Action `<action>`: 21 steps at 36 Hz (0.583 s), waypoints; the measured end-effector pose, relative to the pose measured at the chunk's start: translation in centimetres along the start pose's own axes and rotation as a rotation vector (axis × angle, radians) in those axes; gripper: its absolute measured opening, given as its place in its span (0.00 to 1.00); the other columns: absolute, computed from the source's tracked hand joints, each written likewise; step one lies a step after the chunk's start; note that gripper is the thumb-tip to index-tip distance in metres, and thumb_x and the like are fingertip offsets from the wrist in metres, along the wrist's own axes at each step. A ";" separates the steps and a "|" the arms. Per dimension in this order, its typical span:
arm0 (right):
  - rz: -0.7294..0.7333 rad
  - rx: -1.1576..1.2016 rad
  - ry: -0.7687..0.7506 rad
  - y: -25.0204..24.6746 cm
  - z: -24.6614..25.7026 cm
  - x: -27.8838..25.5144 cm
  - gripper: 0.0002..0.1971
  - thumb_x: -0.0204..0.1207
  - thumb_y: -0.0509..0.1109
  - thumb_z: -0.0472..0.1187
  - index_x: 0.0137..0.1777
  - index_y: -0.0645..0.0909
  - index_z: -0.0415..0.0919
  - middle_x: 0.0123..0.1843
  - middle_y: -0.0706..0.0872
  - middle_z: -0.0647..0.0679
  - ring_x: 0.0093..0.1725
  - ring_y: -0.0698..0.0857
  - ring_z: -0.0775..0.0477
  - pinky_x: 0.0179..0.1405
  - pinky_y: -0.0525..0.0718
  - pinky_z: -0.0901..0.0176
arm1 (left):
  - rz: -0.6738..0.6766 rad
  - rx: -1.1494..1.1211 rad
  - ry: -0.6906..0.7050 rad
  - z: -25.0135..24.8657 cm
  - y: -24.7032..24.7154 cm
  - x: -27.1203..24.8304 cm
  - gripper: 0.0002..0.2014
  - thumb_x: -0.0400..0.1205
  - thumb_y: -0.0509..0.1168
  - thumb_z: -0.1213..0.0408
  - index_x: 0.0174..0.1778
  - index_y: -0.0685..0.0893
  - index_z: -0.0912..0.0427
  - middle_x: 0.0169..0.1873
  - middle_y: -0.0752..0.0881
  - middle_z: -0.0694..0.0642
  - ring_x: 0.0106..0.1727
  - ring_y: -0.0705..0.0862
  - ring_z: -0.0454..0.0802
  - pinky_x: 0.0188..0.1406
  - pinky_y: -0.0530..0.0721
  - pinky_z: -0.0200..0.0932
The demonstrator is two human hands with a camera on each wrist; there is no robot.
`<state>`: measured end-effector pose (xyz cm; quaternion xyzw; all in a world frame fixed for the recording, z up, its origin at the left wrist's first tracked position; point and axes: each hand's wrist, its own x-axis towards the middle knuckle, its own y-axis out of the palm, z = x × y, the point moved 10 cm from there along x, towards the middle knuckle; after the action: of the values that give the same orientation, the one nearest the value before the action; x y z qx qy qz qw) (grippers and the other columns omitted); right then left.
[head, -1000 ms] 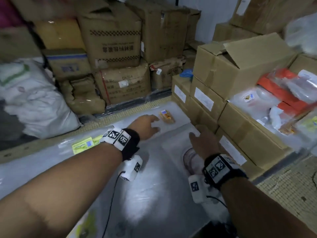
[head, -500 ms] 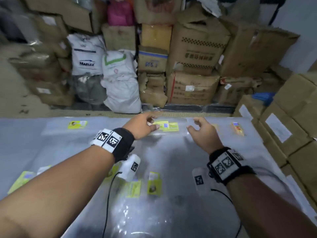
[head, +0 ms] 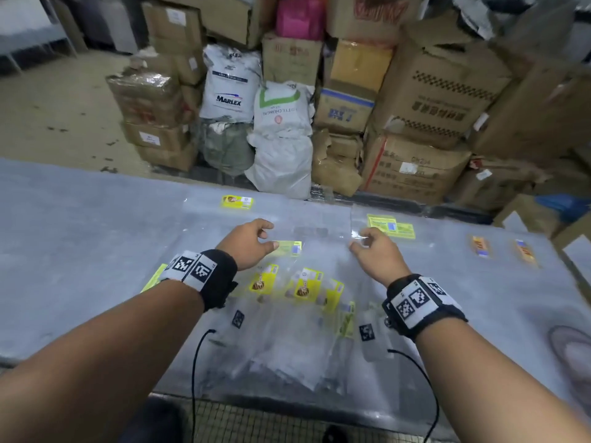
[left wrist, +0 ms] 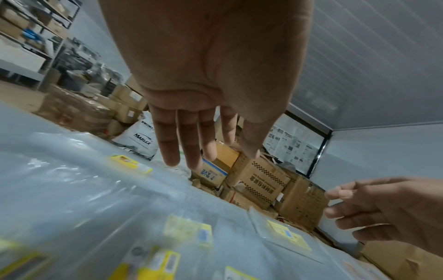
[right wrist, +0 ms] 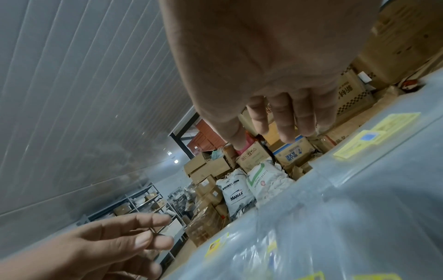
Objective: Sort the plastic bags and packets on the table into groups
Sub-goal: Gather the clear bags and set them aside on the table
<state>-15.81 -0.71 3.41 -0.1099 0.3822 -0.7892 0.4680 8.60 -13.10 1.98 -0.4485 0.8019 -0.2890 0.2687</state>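
While both hands hover: a person reaches over a grey desk (head: 80, 251) strewn with clear plastic bags and yellow-labelled packets.
Landmark: the clear bag with a yellow label (head: 289, 247), lying flat on the desk between the two hands.
Left hand (head: 248, 243): just left of that bag, fingers (left wrist: 167, 144) nearly straight and loosely spread in the wrist view, holding nothing; whether the thumb tip touches the label cannot be told.
Right hand (head: 375, 251): just right of the bag, fingers (right wrist: 284, 121) relaxed and slightly bent, holding nothing; any contact with the plastic film cannot be told.
Unsorted pile (head: 303, 289): nearer the person than the landmark bag, overlapping clear bags with yellow cards.
Sorted so far, by judgement: one yellow packet (head: 238, 202) beyond the bag, a larger yellow-labelled bag (head: 391, 226) to its right, two orange packets (head: 479, 246) far right.
Doing the step well: the film looks slick and thin, so pinching it at both edges and lifting it level should keep neighbouring bags from dragging along.
Next judgement: match the label to its like group before setting it down.
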 end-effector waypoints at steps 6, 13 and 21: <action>0.063 -0.029 0.031 2.5 -0.2 -0.3 0.22 0.82 0.69 0.47 0.73 0.74 0.40 0.70 0.80 0.40 0.69 0.79 0.42 0.57 0.70 0.63 | -0.001 0.002 -0.052 3.2 -0.4 -0.4 0.24 0.83 0.69 0.55 0.75 0.75 0.53 0.62 0.81 0.53 0.50 0.80 0.51 0.53 0.74 0.40; 0.162 -0.081 0.028 4.8 -0.3 2.3 0.24 0.82 0.68 0.50 0.74 0.72 0.40 0.71 0.80 0.42 0.68 0.79 0.43 0.54 0.70 0.63 | -0.013 -0.009 -0.138 5.8 -0.8 -0.1 0.23 0.84 0.68 0.54 0.75 0.75 0.52 0.61 0.80 0.52 0.49 0.81 0.52 0.37 0.78 0.39; 0.266 -0.171 0.031 8.9 -0.5 5.2 0.26 0.82 0.68 0.50 0.76 0.70 0.39 0.75 0.77 0.42 0.73 0.76 0.42 0.66 0.73 0.56 | 0.008 0.057 -0.239 8.8 -0.8 0.4 0.24 0.84 0.68 0.54 0.75 0.74 0.52 0.64 0.81 0.54 0.46 0.80 0.51 0.46 0.75 0.40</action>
<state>-13.05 -7.12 -4.19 -0.0855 0.4661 -0.6864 0.5516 14.96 -15.76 -3.64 -0.4688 0.7573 -0.2551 0.3765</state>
